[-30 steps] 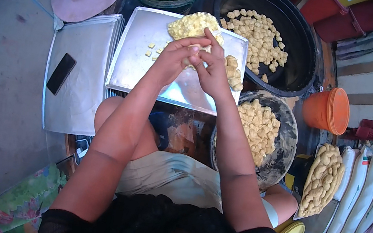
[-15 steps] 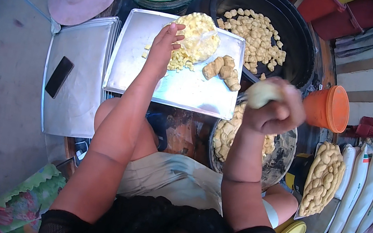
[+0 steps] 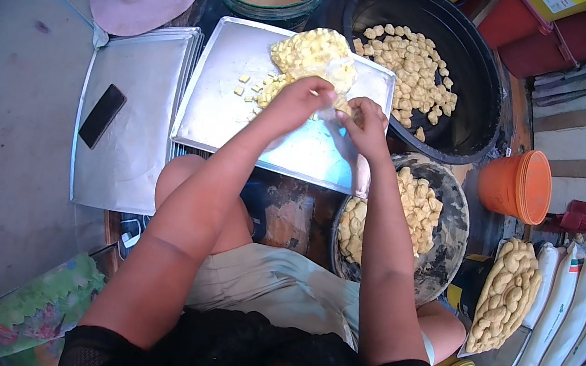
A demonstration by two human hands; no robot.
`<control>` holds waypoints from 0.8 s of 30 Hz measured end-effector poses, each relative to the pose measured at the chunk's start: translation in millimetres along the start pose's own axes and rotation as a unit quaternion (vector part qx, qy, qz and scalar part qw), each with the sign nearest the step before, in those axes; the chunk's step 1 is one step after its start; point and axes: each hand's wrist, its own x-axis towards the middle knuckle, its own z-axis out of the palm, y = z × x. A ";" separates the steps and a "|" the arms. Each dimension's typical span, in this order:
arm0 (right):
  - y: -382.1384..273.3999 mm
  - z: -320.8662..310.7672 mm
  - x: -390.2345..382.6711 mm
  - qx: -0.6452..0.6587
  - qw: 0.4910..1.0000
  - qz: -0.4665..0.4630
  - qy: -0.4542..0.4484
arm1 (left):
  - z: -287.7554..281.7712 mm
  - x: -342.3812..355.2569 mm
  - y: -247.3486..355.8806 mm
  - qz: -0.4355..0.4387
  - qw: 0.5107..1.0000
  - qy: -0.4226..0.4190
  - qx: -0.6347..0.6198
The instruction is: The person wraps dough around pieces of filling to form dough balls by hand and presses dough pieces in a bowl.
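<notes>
Right hand (image 3: 369,127) returned beside left hand (image 3: 296,106), at dough piece (image 3: 343,105); cannot tell either grip. Balls (image 3: 409,80) beyond right hand appear finished; chunks (image 3: 418,210) below it remain.

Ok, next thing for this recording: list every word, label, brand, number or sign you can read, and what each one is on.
None can be read with confidence.
Pale label on the yellow container, top right: print too small.
Red-and-green mark on a white sack: any lettering too small.
Yellow patch near the dough slab: nothing legible.
Phone: screen dark, no text visible.
</notes>
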 end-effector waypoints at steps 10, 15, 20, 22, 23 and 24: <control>-35.5 10.5 -23.6 0.258 0.961 0.024 -0.094 | -2.6 -4.7 -3.6 0.088 0.979 0.033 0.183; -46.6 -7.4 -11.4 0.095 0.993 -0.002 -0.064 | -43.5 -8.1 18.4 0.020 0.993 0.118 -0.020; -63.5 -24.7 4.0 0.003 0.984 0.045 -0.175 | -94.1 -19.9 21.4 0.096 0.947 0.307 -0.027; -37.2 -21.0 0.1 -0.090 0.964 0.106 -0.226 | -117.6 -24.2 30.1 0.114 0.904 0.393 -0.125; -30.3 -9.1 -14.2 -0.125 0.986 0.042 -0.101 | -129.6 -22.3 24.7 0.120 0.873 0.406 -0.244; -40.7 -2.2 -16.7 -0.124 0.986 0.039 -0.104 | -139.4 -23.7 18.7 0.119 0.871 0.410 -0.242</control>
